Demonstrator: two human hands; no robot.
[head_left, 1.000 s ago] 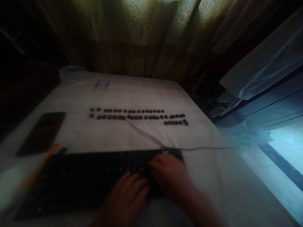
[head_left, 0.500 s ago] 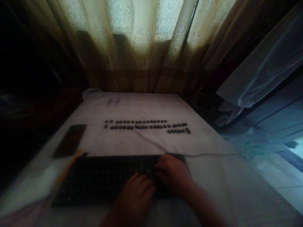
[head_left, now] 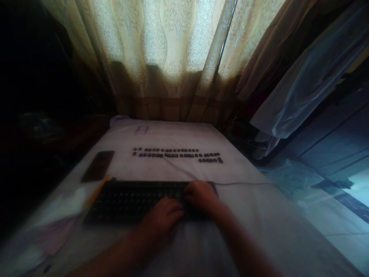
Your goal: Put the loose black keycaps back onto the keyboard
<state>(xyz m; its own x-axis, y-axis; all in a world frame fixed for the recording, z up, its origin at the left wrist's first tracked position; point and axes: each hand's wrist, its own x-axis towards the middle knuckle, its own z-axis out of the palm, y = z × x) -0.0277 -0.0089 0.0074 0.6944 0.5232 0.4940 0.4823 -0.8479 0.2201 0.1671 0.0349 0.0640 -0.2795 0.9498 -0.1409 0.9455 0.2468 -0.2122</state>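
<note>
A black keyboard (head_left: 123, 202) lies on the white-covered surface in front of me. Over its right part, my right hand (head_left: 200, 197) rests with fingers curled together; whatever they may hold is hidden. Just left of it, my left hand (head_left: 165, 213) reaches over the keyboard's front edge, its fingers stretched forward onto the keys and slightly apart. Both hands are dim and a little blurred. Beyond the keyboard, loose black keycaps (head_left: 171, 155) lie in rows on the cloth, with a shorter row at the right.
A dark phone (head_left: 98, 166) lies left of the keyboard, near a yellow-orange strip (head_left: 97, 190) and a crumpled white and pink cloth (head_left: 62, 215). A cable (head_left: 245, 183) runs off to the right. Curtains (head_left: 175, 50) hang behind the cloth-covered surface (head_left: 178, 132).
The view has shifted, so keyboard and keycaps appear slightly higher and smaller. Both hands stay on the keyboard's right part, close together.
</note>
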